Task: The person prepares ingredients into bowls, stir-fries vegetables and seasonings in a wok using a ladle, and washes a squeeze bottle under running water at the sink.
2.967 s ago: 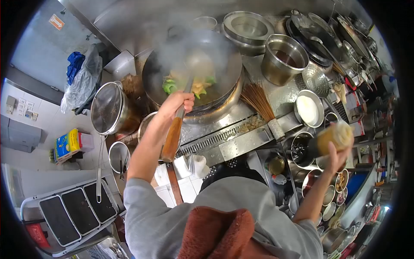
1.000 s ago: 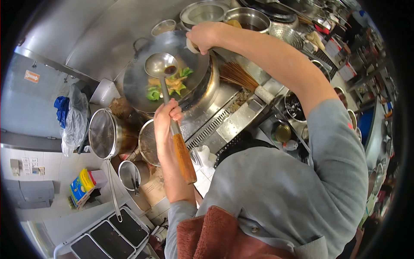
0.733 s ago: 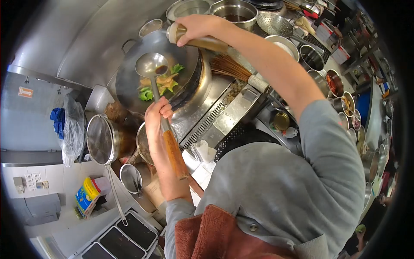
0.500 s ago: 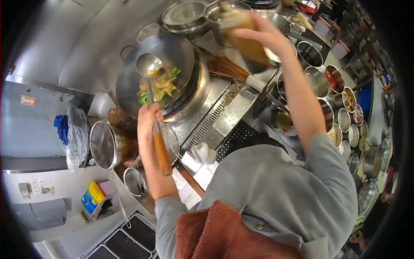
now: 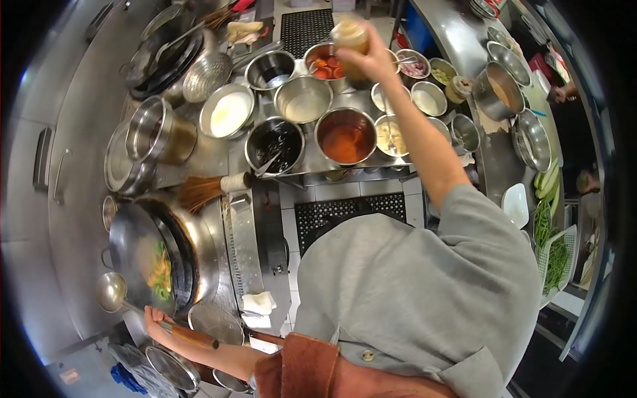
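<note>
In the lower left, my left hand is closed round the handle of a ladle, whose bowl is over the near-left rim of the wok. Green and orange-brown food lies inside the wok. At the top, my right hand is wrapped round a squeeze bottle with yellowish contents, raised above the sauce containers. Beneath and beside the bottle are a pot of red pieces in liquid and a bowl of orange-red sauce.
A bamboo brush lies beside the wok. Bowls of white and dark contents stand on the counter, with a perforated skimmer behind. At the right are a steel pot and a basket of green vegetables. Part of another person shows at far right.
The view has turned right, so the wok now appears at the lower left. My right hand has carried the bottle from beside the wok to the containers. The ladle has moved to the wok's rim.
</note>
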Demonstrator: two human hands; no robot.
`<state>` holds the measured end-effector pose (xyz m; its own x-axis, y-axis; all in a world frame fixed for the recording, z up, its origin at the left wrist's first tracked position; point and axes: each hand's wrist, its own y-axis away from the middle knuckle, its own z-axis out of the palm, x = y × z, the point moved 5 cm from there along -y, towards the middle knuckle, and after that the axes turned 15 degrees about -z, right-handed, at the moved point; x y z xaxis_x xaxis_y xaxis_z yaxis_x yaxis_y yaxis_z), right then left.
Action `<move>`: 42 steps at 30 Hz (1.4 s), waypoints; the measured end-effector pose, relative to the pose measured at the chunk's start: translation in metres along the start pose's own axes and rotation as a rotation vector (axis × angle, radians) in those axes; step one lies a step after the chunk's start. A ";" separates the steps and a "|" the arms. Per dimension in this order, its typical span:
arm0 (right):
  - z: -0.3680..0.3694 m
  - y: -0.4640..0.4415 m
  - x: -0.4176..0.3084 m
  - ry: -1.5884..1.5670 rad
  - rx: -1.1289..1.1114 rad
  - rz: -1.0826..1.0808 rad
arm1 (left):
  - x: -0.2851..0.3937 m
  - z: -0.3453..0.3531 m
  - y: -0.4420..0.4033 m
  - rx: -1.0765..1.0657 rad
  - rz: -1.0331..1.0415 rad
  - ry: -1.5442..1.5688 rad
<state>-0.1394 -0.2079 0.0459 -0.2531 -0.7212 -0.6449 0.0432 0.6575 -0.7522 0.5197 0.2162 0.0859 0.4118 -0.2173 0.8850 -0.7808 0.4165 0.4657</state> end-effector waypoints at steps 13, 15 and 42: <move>-0.203 0.075 -0.018 0.555 0.269 0.056 | -0.009 0.123 0.044 -0.316 0.013 0.336; -0.276 0.109 0.000 0.869 0.371 0.143 | -0.014 0.144 0.041 -0.345 -0.008 0.317; 0.078 -0.155 -0.232 -0.156 -0.254 -0.254 | -0.018 -0.085 -0.059 -0.688 -0.340 0.585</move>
<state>-0.0125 -0.1596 0.3020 -0.0742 -0.8794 -0.4703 -0.2475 0.4731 -0.8455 0.5982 0.2703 0.0422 0.8793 -0.0247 0.4756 -0.2072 0.8793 0.4288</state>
